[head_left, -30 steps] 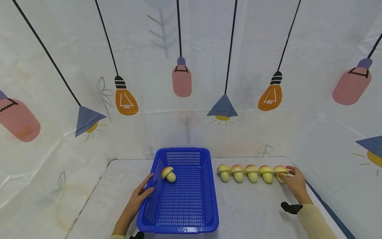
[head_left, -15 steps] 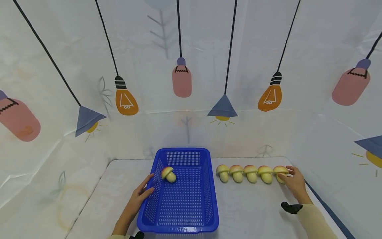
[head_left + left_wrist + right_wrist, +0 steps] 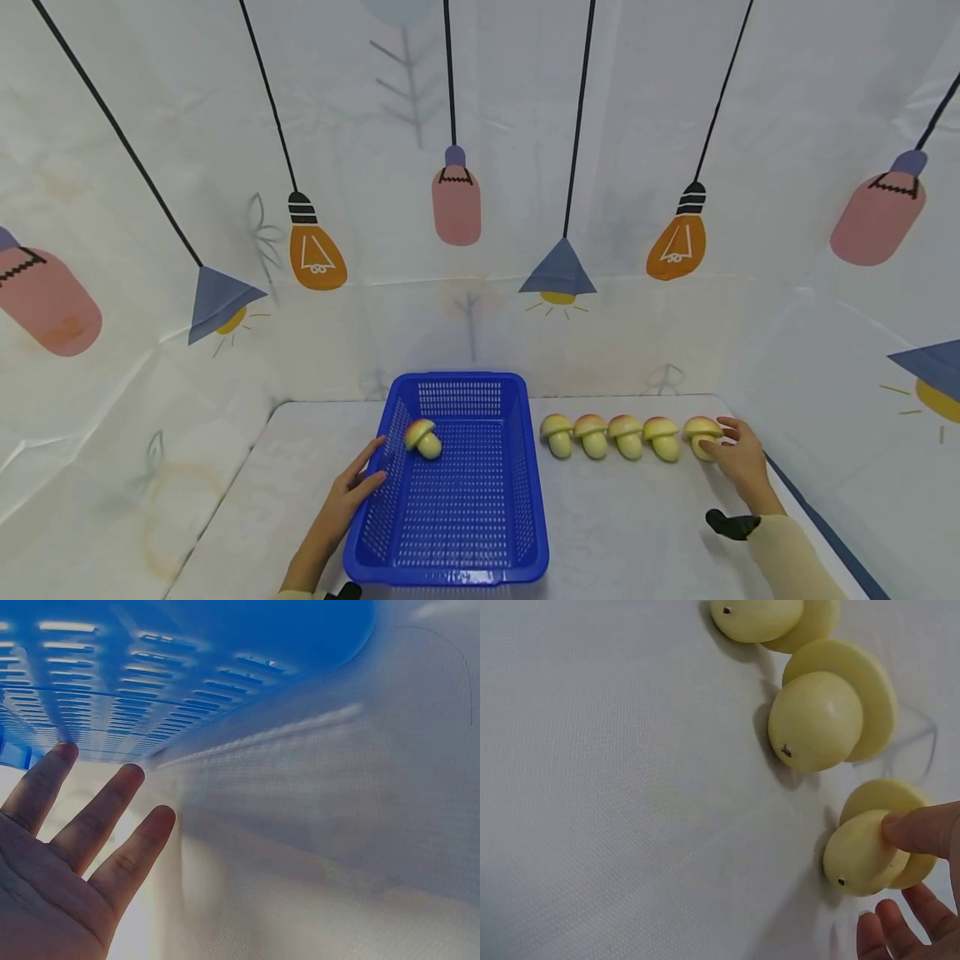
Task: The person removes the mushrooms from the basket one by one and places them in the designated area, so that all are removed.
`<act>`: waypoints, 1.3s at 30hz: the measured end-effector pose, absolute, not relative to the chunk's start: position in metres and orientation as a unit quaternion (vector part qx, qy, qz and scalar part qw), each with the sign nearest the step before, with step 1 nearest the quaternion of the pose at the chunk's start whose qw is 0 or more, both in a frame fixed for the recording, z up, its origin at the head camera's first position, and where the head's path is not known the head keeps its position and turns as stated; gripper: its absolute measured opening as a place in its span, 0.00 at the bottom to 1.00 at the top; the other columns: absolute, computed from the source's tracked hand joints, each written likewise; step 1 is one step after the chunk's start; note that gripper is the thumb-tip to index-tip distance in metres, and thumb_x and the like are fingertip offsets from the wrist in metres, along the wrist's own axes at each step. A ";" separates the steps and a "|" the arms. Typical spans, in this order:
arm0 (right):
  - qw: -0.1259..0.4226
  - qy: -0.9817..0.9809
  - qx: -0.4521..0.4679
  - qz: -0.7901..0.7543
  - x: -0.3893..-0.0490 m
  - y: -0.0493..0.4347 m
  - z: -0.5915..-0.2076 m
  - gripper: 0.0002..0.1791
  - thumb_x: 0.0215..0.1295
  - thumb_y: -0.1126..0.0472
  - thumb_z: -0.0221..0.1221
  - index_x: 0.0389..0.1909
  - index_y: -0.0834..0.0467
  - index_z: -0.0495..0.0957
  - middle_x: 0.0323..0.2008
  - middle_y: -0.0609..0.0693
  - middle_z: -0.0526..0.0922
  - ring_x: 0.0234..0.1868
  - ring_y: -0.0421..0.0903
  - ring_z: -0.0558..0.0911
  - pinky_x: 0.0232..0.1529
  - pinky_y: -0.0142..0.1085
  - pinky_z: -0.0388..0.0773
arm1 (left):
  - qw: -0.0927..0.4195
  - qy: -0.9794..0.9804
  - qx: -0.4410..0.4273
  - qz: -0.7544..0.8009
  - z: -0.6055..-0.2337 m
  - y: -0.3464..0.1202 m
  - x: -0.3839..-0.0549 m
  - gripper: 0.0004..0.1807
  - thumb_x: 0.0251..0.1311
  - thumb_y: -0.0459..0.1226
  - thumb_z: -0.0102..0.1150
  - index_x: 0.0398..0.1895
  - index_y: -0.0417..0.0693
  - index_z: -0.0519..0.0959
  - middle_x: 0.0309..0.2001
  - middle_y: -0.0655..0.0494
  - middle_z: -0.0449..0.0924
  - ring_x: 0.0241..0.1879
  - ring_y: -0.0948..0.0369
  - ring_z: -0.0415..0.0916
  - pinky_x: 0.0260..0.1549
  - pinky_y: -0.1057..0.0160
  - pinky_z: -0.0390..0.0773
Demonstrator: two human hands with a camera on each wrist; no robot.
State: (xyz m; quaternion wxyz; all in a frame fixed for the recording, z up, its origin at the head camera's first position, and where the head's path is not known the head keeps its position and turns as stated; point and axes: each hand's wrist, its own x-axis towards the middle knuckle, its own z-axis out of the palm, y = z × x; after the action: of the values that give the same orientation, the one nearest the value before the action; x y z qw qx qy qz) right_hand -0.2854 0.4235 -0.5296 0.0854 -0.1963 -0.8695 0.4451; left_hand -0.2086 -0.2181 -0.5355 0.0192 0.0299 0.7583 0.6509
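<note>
My right hand [image 3: 742, 467] pinches the rightmost toy mushroom [image 3: 702, 431] of a row, its thumb on the pale stem and its fingers around the far side of the cap. In the right wrist view that mushroom [image 3: 866, 851] sits low on the white surface, with its neighbour [image 3: 817, 720] a short way off. The other mushrooms [image 3: 628, 433] in the row have yellow caps tinged red. At the left, my left hand [image 3: 345, 500] touches the side of a blue plastic basket [image 3: 536, 500]; the left wrist view has its fingers [image 3: 112, 810] straight along the slotted wall.
One more mushroom [image 3: 423, 439] lies inside the basket, near its left wall. The white-covered table [image 3: 637, 533] ends at a wall sheet [image 3: 480, 333] printed with lamps. A dark blue edge [image 3: 825, 529] runs along the right side.
The other mushrooms in the row have shifted slightly left, and a small gap now separates them from the pinched one. The left hand and basket have stayed put.
</note>
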 end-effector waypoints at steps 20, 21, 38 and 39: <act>0.095 -0.871 -0.190 0.443 -0.286 0.411 -0.521 0.38 0.65 0.71 0.59 0.75 0.70 0.57 0.70 0.78 0.61 0.70 0.75 0.62 0.68 0.66 0.64 | 0.025 0.753 0.027 0.657 -0.536 -0.220 -0.209 0.33 0.75 0.40 0.53 0.81 0.57 0.59 0.67 0.27 0.71 0.51 0.46 0.84 0.41 0.58 0.86; 0.096 -0.871 -0.190 0.442 -0.287 0.411 -0.521 0.38 0.65 0.72 0.59 0.74 0.70 0.57 0.70 0.78 0.61 0.69 0.75 0.62 0.67 0.66 0.64 | 0.027 0.752 0.028 0.659 -0.536 -0.220 -0.209 0.33 0.76 0.40 0.53 0.81 0.57 0.59 0.67 0.27 0.71 0.51 0.46 0.84 0.41 0.58 0.86; 0.116 -0.889 -0.139 0.421 -0.287 0.408 -0.494 0.37 0.66 0.68 0.59 0.74 0.71 0.57 0.70 0.79 0.61 0.70 0.76 0.62 0.67 0.67 0.63 | 0.022 0.750 0.030 0.660 -0.539 -0.219 -0.210 0.33 0.75 0.40 0.54 0.81 0.58 0.60 0.70 0.28 0.69 0.54 0.44 0.82 0.42 0.59 0.85; 0.116 -0.892 -0.134 0.416 -0.288 0.408 -0.490 0.37 0.67 0.67 0.60 0.74 0.71 0.57 0.70 0.79 0.61 0.70 0.76 0.62 0.67 0.68 0.63 | 0.021 0.750 0.030 0.660 -0.538 -0.219 -0.210 0.34 0.74 0.40 0.55 0.81 0.58 0.60 0.70 0.28 0.68 0.55 0.44 0.82 0.43 0.58 0.85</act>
State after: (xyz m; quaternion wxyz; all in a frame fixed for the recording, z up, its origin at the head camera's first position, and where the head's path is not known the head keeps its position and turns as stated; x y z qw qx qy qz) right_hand -0.2876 0.4076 -0.4905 0.1158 -0.1336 -0.8920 0.4161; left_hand -0.2098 -0.2192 -0.5385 0.0214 0.0297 0.7505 0.6599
